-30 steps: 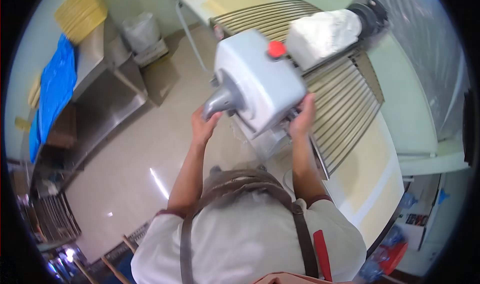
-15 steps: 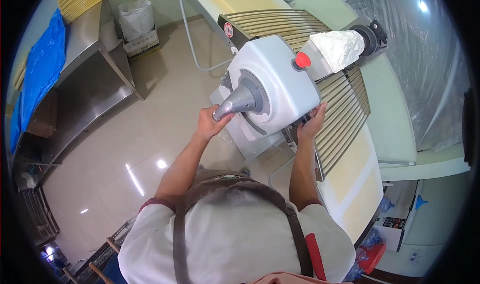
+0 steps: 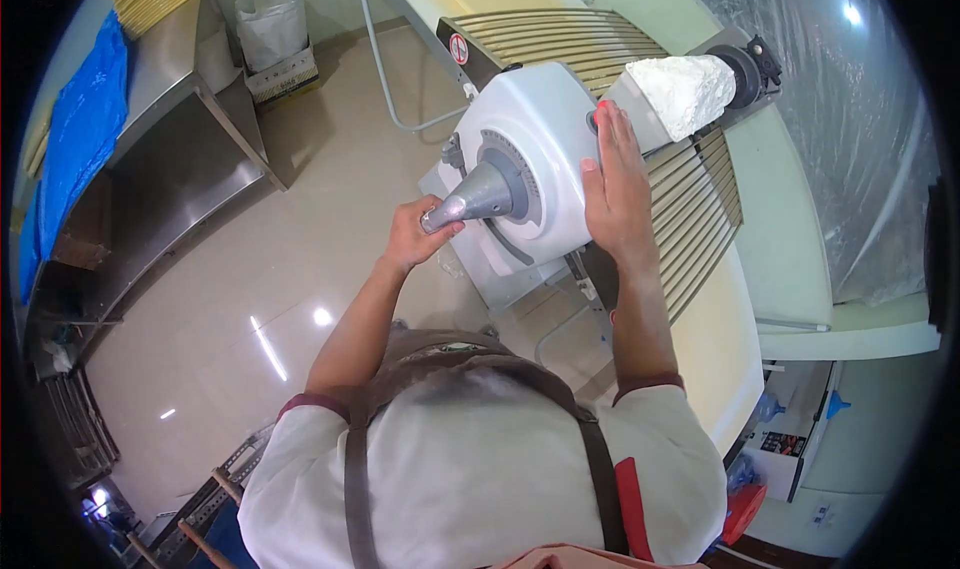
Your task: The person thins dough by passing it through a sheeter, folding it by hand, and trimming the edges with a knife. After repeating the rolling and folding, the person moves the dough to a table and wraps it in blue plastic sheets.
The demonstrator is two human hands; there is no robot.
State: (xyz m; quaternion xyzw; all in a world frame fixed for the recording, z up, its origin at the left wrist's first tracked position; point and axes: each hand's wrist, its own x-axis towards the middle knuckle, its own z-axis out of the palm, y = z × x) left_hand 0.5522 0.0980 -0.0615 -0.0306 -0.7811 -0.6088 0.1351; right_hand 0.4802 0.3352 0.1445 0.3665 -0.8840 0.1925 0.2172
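Observation:
A white dough sheeter head [image 3: 540, 139] stands in front of me, with a dial [image 3: 520, 184] on its side. My left hand [image 3: 418, 234] is closed around the tip of the grey handle [image 3: 470, 199] that sticks out from the dial. My right hand [image 3: 622, 184] lies along the machine's top right edge with fingers stretched out. Its fingertips cover most of the red knob [image 3: 600, 115]; whether they press it is not visible. Just beyond those fingers, white flour [image 3: 685, 94] fills a tray on top of the machine.
Slatted metal guards [image 3: 560, 39] flank the head over the pale conveyor belt [image 3: 715, 359]. At left is a steel table [image 3: 165, 79] with blue plastic [image 3: 80, 139]. A white bag [image 3: 270, 29] sits in a box by the wall. Clear plastic sheeting [image 3: 840, 119] hangs at right.
My right hand has left the underside of the machine's right edge and moved up to the red knob, its fingers now stretched out. The left hand still grips the handle.

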